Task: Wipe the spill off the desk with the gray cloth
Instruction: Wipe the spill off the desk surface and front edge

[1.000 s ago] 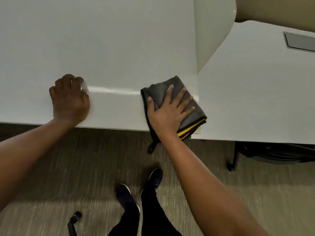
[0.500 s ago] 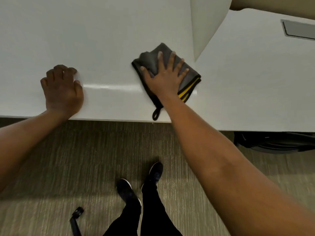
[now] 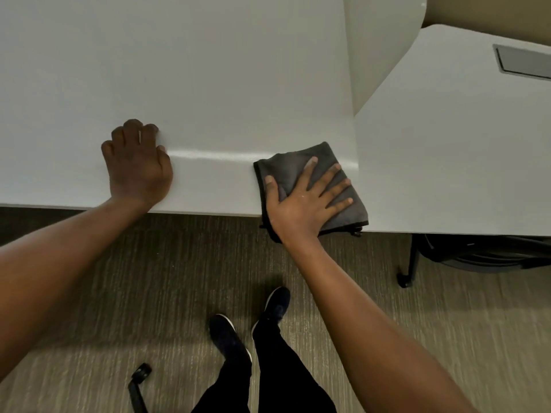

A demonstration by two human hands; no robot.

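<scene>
Right hand (image 3: 304,201), fingers spread flat, has pulled the gray cloth (image 3: 301,168) back to the desk (image 3: 223,84) edge. Left hand (image 3: 138,171) stays curled, empty, well apart

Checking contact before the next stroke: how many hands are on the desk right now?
2. The left hand rests bare on the desk near its front edge. The right hand presses flat on the gray cloth at the front edge, beside the seam with the neighbouring desk.

Single head-worn wide-angle view, looking steeply down and forward from above, desk (image 3: 208,70) filling the far half close below, carpet (image 3: 89,308) and the person's shoes (image 3: 229,335) near, straight beneath the camera
</scene>
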